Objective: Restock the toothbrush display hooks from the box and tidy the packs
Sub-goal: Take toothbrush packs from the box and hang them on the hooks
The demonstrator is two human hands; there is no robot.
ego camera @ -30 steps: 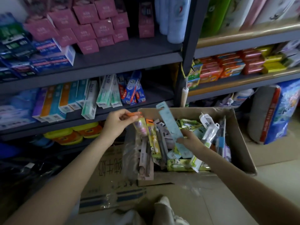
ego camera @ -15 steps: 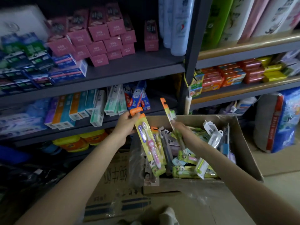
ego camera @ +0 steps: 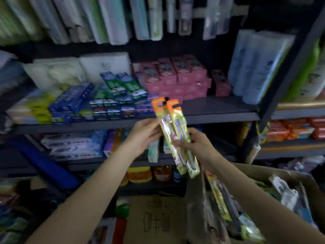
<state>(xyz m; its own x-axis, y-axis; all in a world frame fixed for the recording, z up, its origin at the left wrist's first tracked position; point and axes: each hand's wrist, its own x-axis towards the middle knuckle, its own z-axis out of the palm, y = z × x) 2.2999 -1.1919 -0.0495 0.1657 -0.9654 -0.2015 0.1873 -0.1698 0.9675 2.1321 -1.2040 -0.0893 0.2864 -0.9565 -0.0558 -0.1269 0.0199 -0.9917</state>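
Observation:
Two yellow-green toothbrush packs (ego camera: pixel 175 136) with orange hanger tabs are held together, tilted, in front of the shelves. My right hand (ego camera: pixel 195 147) grips them around the middle. Touching the left side of the packs, my left hand (ego camera: pixel 143 136) has its fingers against their upper part. The cardboard box (ego camera: pixel 288 175) sits at the lower right with several more toothbrush packs (ego camera: pixel 219 198) inside. Rows of toothbrush packs (ego camera: pixel 112 20) hang across the top, blurred.
Toothpaste cartons (ego camera: pixel 98 103) and pink boxes (ego camera: pixel 177 78) fill the middle shelf. Blue bottles (ego camera: pixel 256 66) stand beside a dark shelf post (ego camera: pixel 288 76). A second carton (ego camera: pixel 156 221) lies below, in front of the lower shelves.
The view has swung upward to the hanging display. Both packs have risen out of the box and come together; my right hand now grips the pair, and my left hand touches them.

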